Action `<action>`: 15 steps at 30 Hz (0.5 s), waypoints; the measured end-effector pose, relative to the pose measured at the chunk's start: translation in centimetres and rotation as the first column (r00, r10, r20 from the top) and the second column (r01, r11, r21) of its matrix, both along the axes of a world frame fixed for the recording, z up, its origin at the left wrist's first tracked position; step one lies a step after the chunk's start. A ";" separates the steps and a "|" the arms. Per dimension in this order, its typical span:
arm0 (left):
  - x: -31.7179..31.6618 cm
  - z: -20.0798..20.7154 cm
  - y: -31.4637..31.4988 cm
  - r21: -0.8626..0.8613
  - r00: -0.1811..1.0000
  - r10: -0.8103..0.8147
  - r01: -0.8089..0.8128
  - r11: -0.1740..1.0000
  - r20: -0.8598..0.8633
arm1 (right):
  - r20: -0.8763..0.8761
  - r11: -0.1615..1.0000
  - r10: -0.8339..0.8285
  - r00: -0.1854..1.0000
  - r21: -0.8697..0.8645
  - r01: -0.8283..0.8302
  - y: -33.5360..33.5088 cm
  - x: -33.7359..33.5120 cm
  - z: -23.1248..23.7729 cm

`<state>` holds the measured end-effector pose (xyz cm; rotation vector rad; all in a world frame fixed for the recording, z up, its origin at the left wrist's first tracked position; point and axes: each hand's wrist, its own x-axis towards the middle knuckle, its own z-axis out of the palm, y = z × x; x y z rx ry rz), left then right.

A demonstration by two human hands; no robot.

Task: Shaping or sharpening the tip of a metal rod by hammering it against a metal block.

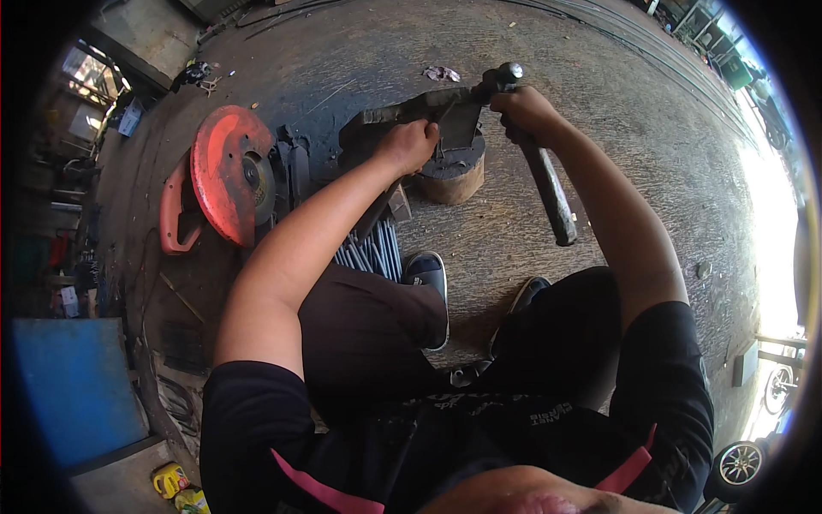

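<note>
My right hand (529, 116) is wrapped round a hammer (555, 199) close to its head, and the wooden handle points down toward me. The hammer head is beside the far right end of a dark metal block (462, 125), which looks like an anvil. Under the block is a round wooden stump (455, 182). At the block's near side, my left hand (409, 147) is closed on what looks like a thin metal rod (442, 128); my fingers hide most of it. Several grey metal rods (374, 251) lie in a bundle below my left forearm.
Left of my left arm stands a cut-off saw with a red guard (221, 176) and red handle. Dark metal pieces (294, 163) lie beside it. My shoe (425, 283) is next to the rods. A blue panel (80, 385) is at lower left; a wheel (741, 463) is at lower right.
</note>
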<state>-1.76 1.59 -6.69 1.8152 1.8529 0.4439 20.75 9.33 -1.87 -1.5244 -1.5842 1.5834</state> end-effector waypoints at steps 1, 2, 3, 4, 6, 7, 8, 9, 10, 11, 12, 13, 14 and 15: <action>0.3 0.4 -0.1 -0.047 0.996 0.042 -0.038 0.998 0.080 | 0.021 1.000 -0.001 1.000 0.024 0.000 -0.1 -0.1 -0.3; 0.4 0.5 0.0 -0.047 0.997 0.035 -0.032 0.998 0.074 | 0.042 0.999 -0.003 0.999 0.049 0.001 -0.2 -0.2 -0.4; 0.4 0.5 -0.1 -0.051 0.985 0.071 -0.064 0.997 0.155 | 0.037 0.999 -0.006 0.999 0.050 0.004 -0.4 -0.2 -0.3; 0.4 0.5 -0.1 -0.057 0.966 0.105 -0.094 0.994 0.235 | 0.093 0.996 0.013 0.996 0.090 -0.022 -0.6 -0.2 -0.2; 0.6 0.4 0.2 -0.093 0.951 0.144 -0.123 0.988 0.274 | 0.150 0.990 0.023 0.988 0.133 -0.043 -0.9 0.0 0.0; 0.6 0.3 0.6 -0.127 0.932 0.189 -0.156 0.980 0.309 | 0.171 0.985 0.029 0.985 0.164 -0.058 -0.8 0.1 -0.1; 0.7 0.2 0.9 -0.118 0.935 0.182 -0.153 0.981 0.305 | 0.193 0.978 0.034 0.981 0.196 -0.072 -0.7 0.2 -0.1; 0.1 -0.5 1.2 -0.062 0.956 0.161 -0.150 0.987 0.247 | 0.188 0.977 0.040 0.981 0.199 -0.078 -0.3 -0.5 -0.3; -0.5 -1.4 1.5 -0.009 0.972 0.144 -0.145 0.989 0.188 | 0.243 0.978 0.049 0.969 0.183 -0.096 0.1 -1.3 -0.6; -1.8 -2.2 1.9 -0.008 0.970 0.159 -0.160 0.987 0.182 | 0.292 0.978 0.067 0.954 0.169 -0.121 0.2 -2.4 -0.3; -3.6 -2.6 2.0 0.132 0.988 0.117 -0.130 0.983 0.104 | 0.326 0.963 0.091 0.941 0.210 -0.166 -0.1 -4.0 0.5; -4.3 -3.1 1.3 0.255 0.997 0.073 -0.077 0.964 0.026 | 0.368 0.949 0.103 0.924 0.241 -0.202 -0.3 -4.9 0.8; -1.7 -2.0 1.2 0.127 0.993 0.109 -0.114 0.985 0.041 | 0.364 0.943 0.083 0.928 0.272 -0.191 1.2 -3.3 -0.7; -0.8 -0.8 1.2 0.081 0.988 0.153 -0.154 0.985 0.020 | 0.345 0.928 0.086 0.935 0.313 -0.201 2.0 -2.8 -1.4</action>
